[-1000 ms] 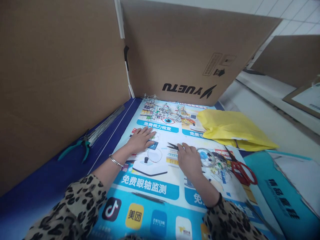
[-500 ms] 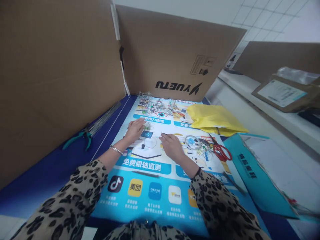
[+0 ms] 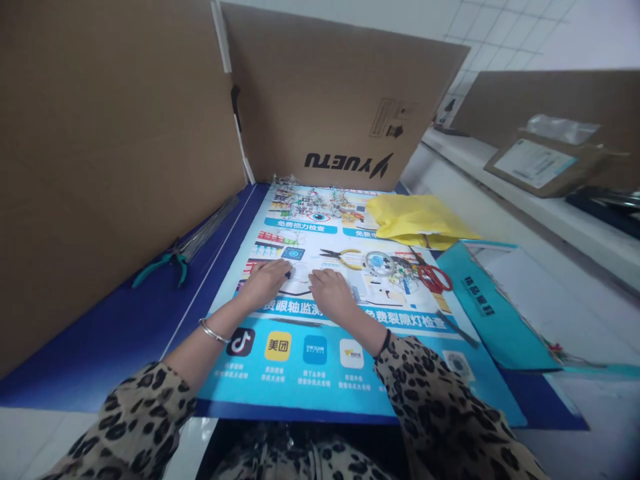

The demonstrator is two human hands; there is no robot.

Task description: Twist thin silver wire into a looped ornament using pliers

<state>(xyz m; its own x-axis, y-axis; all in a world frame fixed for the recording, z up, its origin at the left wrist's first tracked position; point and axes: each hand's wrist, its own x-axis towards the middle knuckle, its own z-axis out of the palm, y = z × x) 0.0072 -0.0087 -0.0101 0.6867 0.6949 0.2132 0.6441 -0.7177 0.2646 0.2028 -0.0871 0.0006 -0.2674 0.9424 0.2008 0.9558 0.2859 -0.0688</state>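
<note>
My left hand (image 3: pixel 266 283) rests palm down on the printed poster sheet (image 3: pixel 295 393), fingers extended and nothing visible in it. Beside it, my right hand (image 3: pixel 332 292) lies on the same sheet with its fingers spread, also holding nothing visible. Just beyond my right hand are yellow-handled pliers (image 3: pixel 345 259). Further right sit a round clear dish (image 3: pixel 379 263), a tangle of small wired beads (image 3: pixel 404 275) and red-handled scissors (image 3: pixel 434 277). More wired beads (image 3: pixel 315 201) are heaped at the sheet's far end.
Tall cardboard panels (image 3: pixel 320 100) stand at the left and back. Teal-handled pliers (image 3: pixel 161 265) and thin wires (image 3: pixel 213 227) lie at left. A yellow bag (image 3: pixel 420 219) and a teal box (image 3: pixel 495 313) are at right; a parcel (image 3: pixel 540 167) sits on a ledge.
Both hands have moved nearer my body, the left most clearly, and lie flatter on the sheet. The yellow-handled pliers are uncovered. The camera view has shifted slightly.
</note>
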